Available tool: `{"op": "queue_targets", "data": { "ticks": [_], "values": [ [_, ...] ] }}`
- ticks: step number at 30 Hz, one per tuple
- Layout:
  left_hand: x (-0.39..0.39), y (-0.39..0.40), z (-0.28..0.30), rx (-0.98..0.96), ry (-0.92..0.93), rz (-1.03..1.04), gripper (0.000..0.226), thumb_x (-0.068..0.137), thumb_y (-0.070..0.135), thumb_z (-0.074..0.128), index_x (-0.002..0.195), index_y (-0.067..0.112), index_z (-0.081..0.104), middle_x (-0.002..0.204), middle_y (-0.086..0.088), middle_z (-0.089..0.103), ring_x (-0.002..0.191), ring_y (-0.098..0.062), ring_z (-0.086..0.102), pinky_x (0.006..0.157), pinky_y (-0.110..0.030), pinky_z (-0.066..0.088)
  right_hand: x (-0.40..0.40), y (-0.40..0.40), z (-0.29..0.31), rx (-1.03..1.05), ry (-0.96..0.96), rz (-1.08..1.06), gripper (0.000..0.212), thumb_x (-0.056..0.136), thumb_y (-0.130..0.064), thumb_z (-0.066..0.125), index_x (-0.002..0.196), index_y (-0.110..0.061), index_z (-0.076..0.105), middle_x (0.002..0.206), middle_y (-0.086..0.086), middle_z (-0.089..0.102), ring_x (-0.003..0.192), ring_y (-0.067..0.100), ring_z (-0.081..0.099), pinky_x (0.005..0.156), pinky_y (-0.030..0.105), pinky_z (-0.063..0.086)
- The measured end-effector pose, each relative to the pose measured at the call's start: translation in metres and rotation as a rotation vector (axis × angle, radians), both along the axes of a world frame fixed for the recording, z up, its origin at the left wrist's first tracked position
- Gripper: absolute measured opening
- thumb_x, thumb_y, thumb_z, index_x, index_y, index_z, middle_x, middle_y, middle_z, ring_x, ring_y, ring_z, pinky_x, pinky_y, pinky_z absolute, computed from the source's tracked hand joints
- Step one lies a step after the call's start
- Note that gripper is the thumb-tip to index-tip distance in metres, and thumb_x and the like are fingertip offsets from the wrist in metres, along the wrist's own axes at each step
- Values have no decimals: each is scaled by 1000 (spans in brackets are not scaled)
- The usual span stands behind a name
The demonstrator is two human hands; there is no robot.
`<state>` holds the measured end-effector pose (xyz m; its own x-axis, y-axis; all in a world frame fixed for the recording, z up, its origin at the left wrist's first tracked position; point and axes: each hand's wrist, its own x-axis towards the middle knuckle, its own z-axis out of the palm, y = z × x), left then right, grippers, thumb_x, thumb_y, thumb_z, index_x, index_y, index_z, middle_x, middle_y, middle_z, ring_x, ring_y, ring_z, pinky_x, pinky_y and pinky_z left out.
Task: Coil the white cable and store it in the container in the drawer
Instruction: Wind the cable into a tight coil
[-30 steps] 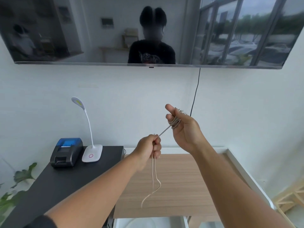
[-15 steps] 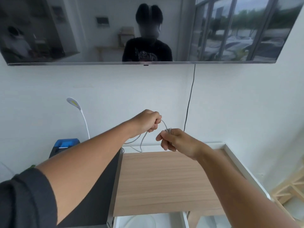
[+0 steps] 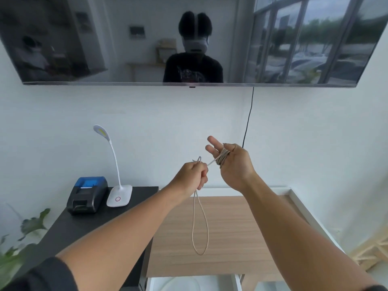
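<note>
Wrapped around the fingers of the right hand (image 3: 234,164), several turns of the white cable (image 3: 223,157) form a tight bundle, the index and middle fingers held out straight and the palm turned toward the camera; a short taut stretch of cable runs down and left from that bundle into the left hand (image 3: 194,174), which is closed in a fist around it; a small bend of cable sticks up above the fist, and a long slack loop hangs from beneath it, dangling over the wooden tabletop (image 3: 226,238) without clearly touching it; both hands are raised in mid-air, close together but apart; at the near edge of the view an open white drawer (image 3: 189,283) shows below the tabletop, its contents too cut off to tell; on the black side table (image 3: 84,225) to the left stand a blue-topped printer (image 3: 87,195) and a white desk lamp (image 3: 117,185), side by side near the wall.
</note>
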<state>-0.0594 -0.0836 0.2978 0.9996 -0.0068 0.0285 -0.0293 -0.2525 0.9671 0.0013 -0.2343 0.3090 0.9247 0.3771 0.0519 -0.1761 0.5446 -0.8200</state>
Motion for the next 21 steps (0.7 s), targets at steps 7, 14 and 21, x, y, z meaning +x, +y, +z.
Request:
{"op": "queue_targets", "data": {
  "ticks": [7, 14, 21],
  "values": [
    [1, 10, -15, -314, 219, 26, 32, 97, 23, 37, 65, 20, 40, 51, 1, 39, 46, -20, 40, 59, -35, 36, -18, 5, 7, 31, -156, 117, 33, 106, -21, 48, 119, -14, 78, 117, -5, 77, 86, 7, 70, 104, 28, 42],
    [18, 28, 15, -163, 257, -106, 31, 90, 26, 46, 60, 20, 47, 51, 2, 37, 46, -19, 42, 61, -34, 39, -47, -13, 0, -303, -469, 299, 42, 111, -26, 39, 104, -16, 79, 85, -3, 75, 71, 8, 63, 78, 19, 50],
    [22, 16, 44, 322, 75, -142, 30, 84, 25, 43, 54, 22, 47, 43, 7, 44, 43, -12, 38, 59, -31, 34, -44, -17, -22, -817, -578, 218, 38, 113, -30, 39, 101, -16, 72, 98, -7, 79, 67, 13, 56, 90, 27, 45]
  ]
}}
